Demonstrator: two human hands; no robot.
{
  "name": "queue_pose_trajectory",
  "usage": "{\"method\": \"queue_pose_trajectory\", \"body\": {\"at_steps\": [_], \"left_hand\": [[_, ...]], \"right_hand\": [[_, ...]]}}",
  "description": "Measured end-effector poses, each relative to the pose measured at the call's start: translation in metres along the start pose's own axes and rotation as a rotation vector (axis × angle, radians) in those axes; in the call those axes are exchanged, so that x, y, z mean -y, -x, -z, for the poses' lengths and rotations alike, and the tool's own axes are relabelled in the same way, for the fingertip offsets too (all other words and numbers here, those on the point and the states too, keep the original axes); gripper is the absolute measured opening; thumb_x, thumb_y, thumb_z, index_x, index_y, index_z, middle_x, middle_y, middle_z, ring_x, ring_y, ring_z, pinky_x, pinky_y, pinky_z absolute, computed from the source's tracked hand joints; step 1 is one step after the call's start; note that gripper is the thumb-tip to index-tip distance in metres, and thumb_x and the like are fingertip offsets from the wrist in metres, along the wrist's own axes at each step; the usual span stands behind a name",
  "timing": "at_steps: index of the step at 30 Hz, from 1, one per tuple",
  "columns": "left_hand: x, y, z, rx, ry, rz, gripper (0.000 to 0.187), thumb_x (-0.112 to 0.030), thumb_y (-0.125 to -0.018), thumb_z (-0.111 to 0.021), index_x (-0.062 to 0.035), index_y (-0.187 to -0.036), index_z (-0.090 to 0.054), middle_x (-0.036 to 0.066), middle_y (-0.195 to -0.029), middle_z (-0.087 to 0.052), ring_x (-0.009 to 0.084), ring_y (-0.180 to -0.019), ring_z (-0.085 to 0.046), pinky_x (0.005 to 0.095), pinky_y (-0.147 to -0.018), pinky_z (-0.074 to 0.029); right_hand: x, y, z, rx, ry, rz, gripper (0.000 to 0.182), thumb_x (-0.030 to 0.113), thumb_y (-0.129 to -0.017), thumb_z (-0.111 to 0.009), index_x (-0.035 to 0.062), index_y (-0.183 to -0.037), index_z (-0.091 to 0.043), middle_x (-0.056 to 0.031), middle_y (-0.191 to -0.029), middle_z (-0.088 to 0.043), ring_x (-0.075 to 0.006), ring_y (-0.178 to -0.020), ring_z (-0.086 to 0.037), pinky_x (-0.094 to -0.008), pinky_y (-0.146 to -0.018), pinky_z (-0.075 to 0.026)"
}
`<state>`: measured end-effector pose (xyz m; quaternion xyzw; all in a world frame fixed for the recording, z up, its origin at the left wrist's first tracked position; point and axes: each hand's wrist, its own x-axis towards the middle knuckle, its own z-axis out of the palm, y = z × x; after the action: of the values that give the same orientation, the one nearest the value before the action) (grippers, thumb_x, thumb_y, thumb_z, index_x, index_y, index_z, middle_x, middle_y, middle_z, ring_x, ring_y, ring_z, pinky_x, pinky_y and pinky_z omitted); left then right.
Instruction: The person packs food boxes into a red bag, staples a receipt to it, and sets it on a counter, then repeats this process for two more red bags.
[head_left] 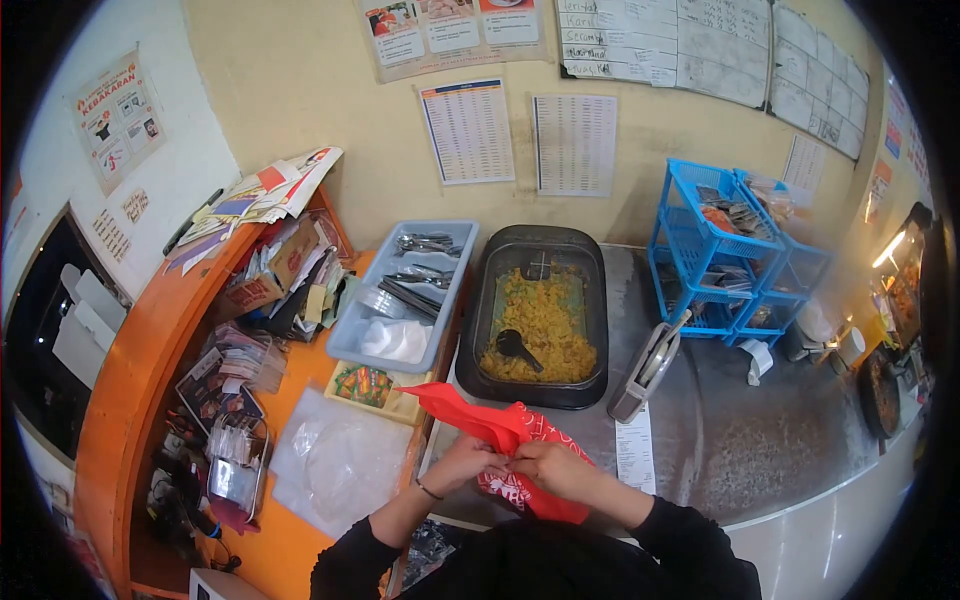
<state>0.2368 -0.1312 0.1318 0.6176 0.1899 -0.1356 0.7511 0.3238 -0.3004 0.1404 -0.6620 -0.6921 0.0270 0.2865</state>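
Note:
A red bag with white print (545, 428) is between my two hands, low in the middle of the view. My left hand (463, 465) pinches its gathered edge, and a dark band circles that wrist. Right against it, my right hand (553, 470) has its fingers closed on the same bag. One red flap sticks out to the upper left, over the corner of a small box of colourful sachets (362, 386). Just beyond the bag stands a deep black pan (600, 335) of yellow food, a black ladle (518, 349) lying in it.
Left of the pan, a pale blue tray (343, 338) holds cutlery and tissues. Clear plastic bags (335, 455) lie on the orange counter (270, 560). A receipt (634, 452) rests beside a metal ticket holder (645, 375). Blue stacked baskets (700, 235) stand at the back right.

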Motion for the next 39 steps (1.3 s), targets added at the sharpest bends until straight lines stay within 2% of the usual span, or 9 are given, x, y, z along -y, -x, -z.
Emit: {"method": "queue_pose_trajectory", "body": {"at_steps": [9,15,18,21,27,32,34,36,39], "left_hand": [[0.003,0.001,-0.011,-0.095,0.109,0.019,0.024,0.0,-0.077,-0.055,0.001,-0.101,-0.054,0.01,-0.093,-0.059,0.0201,-0.079,-0.06,0.0305,-0.068,-0.052],[0.015,0.001,-0.01,-0.132,0.106,0.018,0.018,-0.004,-0.08,-0.055,0.0003,-0.097,-0.056,0.011,-0.088,-0.06,0.0179,-0.077,-0.061,0.0281,-0.067,-0.051],[0.036,-0.002,-0.011,-0.083,0.011,-0.202,0.016,-0.007,-0.083,-0.052,0.0018,-0.096,-0.055,0.01,-0.085,-0.06,0.0186,-0.074,-0.061,0.0279,-0.067,-0.051],[0.041,0.004,-0.013,-0.129,-0.184,-0.119,0.017,-0.01,-0.085,-0.05,0.0025,-0.097,-0.054,0.01,-0.084,-0.06,0.0164,-0.075,-0.061,0.0278,-0.07,-0.05],[0.072,-0.006,-0.004,-0.108,-0.148,-0.256,0.021,-0.017,-0.088,-0.046,0.0011,-0.096,-0.054,0.008,-0.083,-0.061,0.015,-0.077,-0.06,0.0267,-0.069,-0.048],[0.056,0.017,-0.004,-0.001,-0.125,-0.545,0.021,-0.013,-0.084,-0.046,0.0004,-0.1,-0.052,0.01,-0.104,-0.054,0.0174,-0.093,-0.054,0.0276,-0.08,-0.043],[0.031,0.024,-0.01,0.025,-0.402,-0.701,0.023,-0.011,-0.081,-0.045,0.0007,-0.101,-0.05,0.012,-0.114,-0.049,0.0214,-0.102,-0.049,0.0296,-0.086,-0.039],[0.003,0.018,-0.017,-0.033,-1.042,-0.864,0.025,-0.012,-0.078,-0.046,0.0006,-0.1,-0.049,0.014,-0.12,-0.044,0.0258,-0.109,-0.044,0.0314,-0.091,-0.035],[-0.014,0.016,-0.024,0.046,-0.975,-0.99,0.027,-0.015,-0.074,-0.051,0.0007,-0.096,-0.049,0.014,-0.11,-0.049,0.0298,-0.104,-0.047,0.0347,-0.089,-0.037]], "right_hand": [[0.026,0.009,-0.015,-0.048,0.178,-0.102,0.025,0.008,-0.069,-0.051,-0.0001,-0.092,-0.056,-0.0103,-0.083,-0.053,-0.0241,-0.078,-0.056,-0.033,-0.066,-0.047],[0.009,0.024,-0.032,-0.333,-0.023,-0.072,0.023,0.003,-0.069,-0.055,-0.0018,-0.092,-0.054,-0.0136,-0.091,-0.055,-0.0262,-0.084,-0.056,-0.0327,-0.068,-0.048],[0.005,0.034,-0.043,-0.503,-0.182,-0.239,0.023,-0.001,-0.068,-0.058,-0.0017,-0.091,-0.054,-0.0145,-0.094,-0.056,-0.0277,-0.084,-0.055,-0.0329,-0.07,-0.046],[0.012,0.025,-0.04,-0.585,-0.117,-0.269,0.017,-0.004,-0.069,-0.059,0.0,-0.084,-0.054,-0.0121,-0.087,-0.056,-0.0265,-0.08,-0.055,-0.0328,-0.07,-0.045],[0.01,0.025,-0.031,-0.566,-0.062,-0.366,0.012,0.0,-0.071,-0.058,0.0013,-0.082,-0.053,-0.011,-0.082,-0.052,-0.0273,-0.079,-0.051,-0.0342,-0.072,-0.04],[0.008,0.025,-0.022,-0.425,-0.031,-0.351,0.014,0.003,-0.071,-0.057,0.0014,-0.085,-0.053,-0.0117,-0.082,-0.051,-0.028,-0.08,-0.05,-0.0358,-0.071,-0.04],[0.009,0.023,-0.012,-0.398,-0.016,-0.324,0.017,0.004,-0.069,-0.058,0.001,-0.084,-0.052,-0.0122,-0.081,-0.05,-0.0285,-0.078,-0.05,-0.0368,-0.07,-0.04],[0.01,0.022,0.002,-0.392,-0.034,-0.276,0.019,0.005,-0.066,-0.06,0.0006,-0.082,-0.05,-0.0125,-0.079,-0.049,-0.0292,-0.076,-0.05,-0.0374,-0.068,-0.04],[0.001,0.028,-0.003,-0.393,-0.155,-0.268,0.022,0.006,-0.062,-0.062,0.001,-0.077,-0.047,-0.0128,-0.076,-0.048,-0.0307,-0.072,-0.049,-0.0376,-0.064,-0.041]]}}
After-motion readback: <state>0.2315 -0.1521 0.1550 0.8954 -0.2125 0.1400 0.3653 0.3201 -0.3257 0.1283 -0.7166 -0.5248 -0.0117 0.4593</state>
